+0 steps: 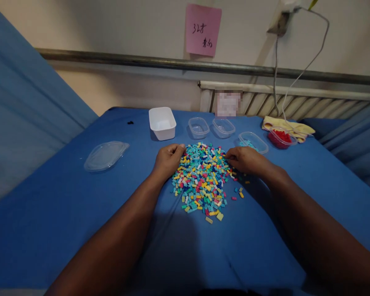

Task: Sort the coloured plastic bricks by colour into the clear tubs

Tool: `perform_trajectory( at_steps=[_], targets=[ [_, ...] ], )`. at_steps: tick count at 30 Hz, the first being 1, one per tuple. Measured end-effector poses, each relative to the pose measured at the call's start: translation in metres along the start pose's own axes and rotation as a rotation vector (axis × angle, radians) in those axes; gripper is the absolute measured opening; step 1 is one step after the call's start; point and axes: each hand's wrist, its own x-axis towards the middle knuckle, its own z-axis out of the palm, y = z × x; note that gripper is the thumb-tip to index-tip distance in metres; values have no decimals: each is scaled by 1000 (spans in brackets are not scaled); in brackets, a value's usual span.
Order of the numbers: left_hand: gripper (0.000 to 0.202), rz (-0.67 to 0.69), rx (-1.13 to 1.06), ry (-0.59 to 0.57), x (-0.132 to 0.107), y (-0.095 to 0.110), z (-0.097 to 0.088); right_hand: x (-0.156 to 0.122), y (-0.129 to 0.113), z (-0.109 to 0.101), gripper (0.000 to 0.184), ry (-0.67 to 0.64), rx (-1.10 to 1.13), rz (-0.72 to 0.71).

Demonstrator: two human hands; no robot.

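A wide pile of small colourful toy bricks (203, 176) lies on the blue cloth in front of me, mostly teal, yellow, pink and white. At the pile's upper left edge rests my left hand (168, 159), its fingers curled and the thumb pressed against them. My right hand (243, 159) is at the pile's upper right edge with its fingertips pinched together among the bricks. What either hand holds, if anything, is hidden or too small to tell. A few loose bricks (241, 193) lie apart, below my right hand.
Behind the pile stand a white tub (163, 123), two clear containers (199, 128), a clear container with teal pieces (253, 142) and one with red pieces (280, 137). A clear lid (105, 156) lies left, a yellow cloth (291, 127) right. A radiator (262, 96) and cable are behind.
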Motion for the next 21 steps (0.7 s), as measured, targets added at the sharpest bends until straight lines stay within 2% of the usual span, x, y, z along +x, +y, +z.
perform_trajectory(
  at_steps=[5,8,13,16,18,21],
  targets=[
    [51,-2,-5,9,1,-2,0,-3,1,-4,25,22,-13,-11],
    [50,-4,-7,11,0,-2,0,-8,7,-16,26,81,-10,10],
    [49,-22,1,7,-1,1,-1,-22,37,-39,28,249,-138,258],
    [48,-21,19,11,-1,6,-2,-27,51,-44,31,293,-205,349],
    [47,-20,25,13,-2,9,-3,-25,49,-41,35,329,-201,329],
    [47,-26,19,15,-2,12,-3,-12,30,-30,32,358,-96,184]
  ],
)
